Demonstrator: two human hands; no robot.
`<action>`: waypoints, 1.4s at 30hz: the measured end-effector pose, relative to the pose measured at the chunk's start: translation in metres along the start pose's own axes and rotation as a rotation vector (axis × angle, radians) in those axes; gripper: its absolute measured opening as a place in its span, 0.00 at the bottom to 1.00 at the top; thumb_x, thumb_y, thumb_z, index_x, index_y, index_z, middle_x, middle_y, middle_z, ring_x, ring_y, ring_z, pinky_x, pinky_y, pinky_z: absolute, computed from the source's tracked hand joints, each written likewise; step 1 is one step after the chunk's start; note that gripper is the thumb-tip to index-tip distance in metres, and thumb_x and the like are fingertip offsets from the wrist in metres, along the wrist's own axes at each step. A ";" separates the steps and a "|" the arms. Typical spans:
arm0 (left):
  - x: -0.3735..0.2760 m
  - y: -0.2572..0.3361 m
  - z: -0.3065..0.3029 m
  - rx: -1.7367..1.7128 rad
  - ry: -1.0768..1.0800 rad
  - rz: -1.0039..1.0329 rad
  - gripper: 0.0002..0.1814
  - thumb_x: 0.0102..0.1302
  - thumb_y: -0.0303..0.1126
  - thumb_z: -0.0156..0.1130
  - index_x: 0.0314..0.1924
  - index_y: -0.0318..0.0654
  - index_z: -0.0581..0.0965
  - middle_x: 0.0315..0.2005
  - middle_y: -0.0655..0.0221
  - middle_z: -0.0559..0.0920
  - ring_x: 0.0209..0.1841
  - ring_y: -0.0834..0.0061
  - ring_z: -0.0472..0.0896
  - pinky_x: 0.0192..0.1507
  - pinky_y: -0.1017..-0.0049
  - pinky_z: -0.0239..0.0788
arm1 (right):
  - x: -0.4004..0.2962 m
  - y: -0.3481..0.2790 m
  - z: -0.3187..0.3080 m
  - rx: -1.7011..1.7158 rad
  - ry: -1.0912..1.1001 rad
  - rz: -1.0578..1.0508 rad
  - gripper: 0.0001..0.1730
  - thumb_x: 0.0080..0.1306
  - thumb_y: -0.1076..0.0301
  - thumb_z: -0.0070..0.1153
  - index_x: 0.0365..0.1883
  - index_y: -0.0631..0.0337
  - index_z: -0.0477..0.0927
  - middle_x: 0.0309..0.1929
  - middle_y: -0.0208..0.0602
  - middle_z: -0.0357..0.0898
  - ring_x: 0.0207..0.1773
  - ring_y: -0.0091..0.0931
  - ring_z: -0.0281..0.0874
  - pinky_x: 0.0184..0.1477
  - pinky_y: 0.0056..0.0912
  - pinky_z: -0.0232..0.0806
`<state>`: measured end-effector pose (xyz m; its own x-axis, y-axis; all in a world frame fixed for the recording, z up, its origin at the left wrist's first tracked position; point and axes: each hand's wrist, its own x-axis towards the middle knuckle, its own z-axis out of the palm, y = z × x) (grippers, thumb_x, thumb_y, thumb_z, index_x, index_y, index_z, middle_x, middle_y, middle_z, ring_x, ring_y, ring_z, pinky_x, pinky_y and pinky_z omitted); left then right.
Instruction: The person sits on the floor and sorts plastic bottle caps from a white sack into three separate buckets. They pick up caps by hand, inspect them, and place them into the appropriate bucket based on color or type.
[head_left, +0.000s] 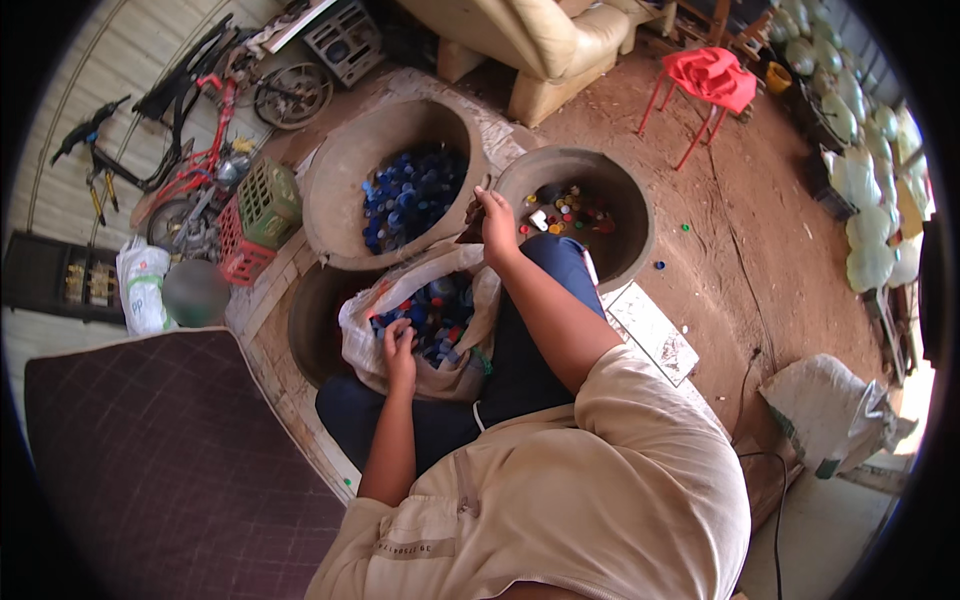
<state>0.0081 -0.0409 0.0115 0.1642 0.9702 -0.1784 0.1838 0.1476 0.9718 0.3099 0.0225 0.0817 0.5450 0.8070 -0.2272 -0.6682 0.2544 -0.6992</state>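
An open white woven sack (367, 352) full of plastic bottle caps (435, 311), mostly blue with some red, rests between my legs. My left hand (400, 352) is over its near left side, fingers curled at the caps; whether one is pinched there is unclear. Above the meeting rims of two tubs is my right hand (496, 225), its fingers partly in shadow, so its hold cannot be made out. The left tub (337, 172) contains many blue caps (412, 195). In the right tub (634, 217) lie yellow, red and white caps (559, 225) and a dark lump.
Another tub (307, 330) stands partly behind the sack. Plastic crates (266, 202) and a red motorbike frame (210, 157) are at left. Beyond are a beige armchair (555, 45) and a stool with red cloth (709, 79). A dark quilted mattress (165, 450) lies at lower left.
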 end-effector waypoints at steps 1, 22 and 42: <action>0.008 -0.015 -0.003 0.048 0.008 0.037 0.19 0.72 0.38 0.57 0.59 0.40 0.70 0.55 0.64 0.77 0.55 0.67 0.76 0.57 0.68 0.67 | -0.004 0.004 -0.002 -0.089 -0.138 0.060 0.17 0.71 0.57 0.54 0.25 0.57 0.72 0.18 0.27 0.69 0.20 0.20 0.68 0.24 0.24 0.60; -0.008 0.000 0.012 1.043 0.016 0.124 0.42 0.48 0.44 0.73 0.63 0.38 0.70 0.63 0.58 0.72 0.69 0.47 0.59 0.71 0.53 0.49 | -0.093 0.109 -0.002 -2.017 -0.935 -0.020 0.43 0.52 0.50 0.65 0.64 0.60 0.70 0.63 0.55 0.70 0.63 0.46 0.72 0.65 0.48 0.64; 0.035 -0.029 0.005 0.248 0.049 0.037 0.29 0.59 0.35 0.65 0.58 0.31 0.69 0.54 0.50 0.79 0.57 0.55 0.77 0.58 0.64 0.68 | -0.068 0.136 -0.021 -2.059 -0.687 -0.490 0.46 0.55 0.52 0.67 0.67 0.64 0.63 0.67 0.59 0.61 0.71 0.53 0.55 0.71 0.52 0.52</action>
<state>0.0134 -0.0118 -0.0242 0.1292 0.9830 -0.1303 0.4113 0.0665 0.9091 0.1931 -0.0091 -0.0122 -0.0614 0.9980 0.0144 0.9663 0.0630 -0.2495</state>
